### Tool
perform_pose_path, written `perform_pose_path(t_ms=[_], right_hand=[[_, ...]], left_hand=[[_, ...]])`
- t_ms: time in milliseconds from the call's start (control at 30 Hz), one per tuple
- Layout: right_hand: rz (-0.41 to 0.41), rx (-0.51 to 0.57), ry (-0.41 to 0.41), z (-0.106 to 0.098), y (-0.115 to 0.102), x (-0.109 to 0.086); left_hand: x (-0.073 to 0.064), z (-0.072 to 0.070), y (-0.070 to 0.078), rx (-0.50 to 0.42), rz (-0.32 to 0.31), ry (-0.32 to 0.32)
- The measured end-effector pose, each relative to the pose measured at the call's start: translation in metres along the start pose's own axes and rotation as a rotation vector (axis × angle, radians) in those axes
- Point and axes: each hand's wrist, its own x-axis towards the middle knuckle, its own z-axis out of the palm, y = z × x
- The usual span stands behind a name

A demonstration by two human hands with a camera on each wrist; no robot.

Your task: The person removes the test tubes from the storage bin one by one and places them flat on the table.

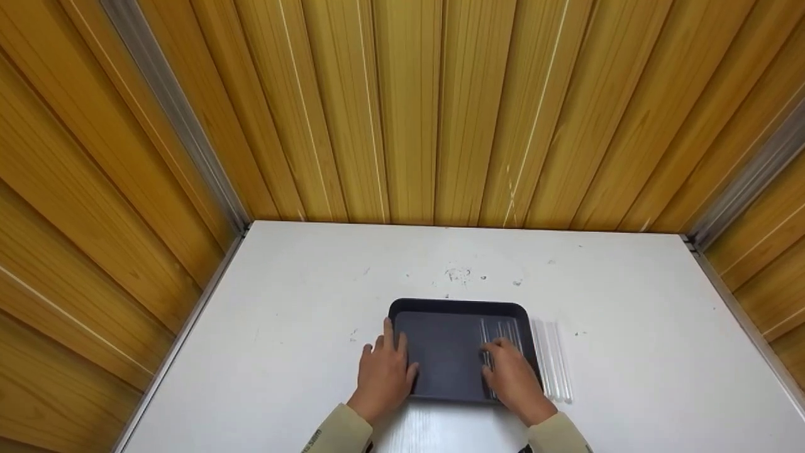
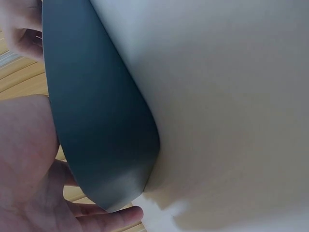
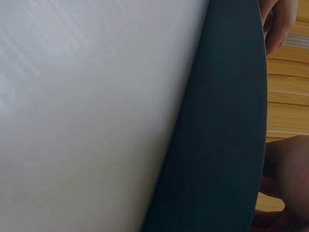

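Note:
A dark rectangular tray lies on the white table, its near wall large in the left wrist view. My left hand rests over the tray's left edge, fingers extended along the rim and thumb inside. In the left wrist view, one fingertip reaches past the tray's corner. Inside the tray at the right, several clear tubes lie lengthwise. My right hand is over them with curled fingers, pinching the leftmost clear tube between thumb and fingers. Part of the tubes is hidden under that hand.
More clear tubes lie side by side on the table, just outside the tray's right wall. Wood-patterned panels rise behind the white table and along both sides. Small dark marks show on the tabletop beyond the tray.

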Motion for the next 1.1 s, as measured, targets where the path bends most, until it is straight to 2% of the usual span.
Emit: perform_pose_path(t_ms=[333,900,1100], right_hand=[[-0.049,-0.07,0.032,0.0028,-0.0037,-0.0002],[-0.07,-0.055,0.074,0.0037,-0.0008,0.0032],[-0.065,-0.021,0.084,0.0004,0.0012,0.0045]], left_hand=[[-0.0017,0.0008,-0.0003,0.006,0.014,0.045],[-0.0011,0.0012,0.0003,0.001,0.012,0.047],[-0.0009,0.0017,-0.0002,0.015,0.01,0.037]])
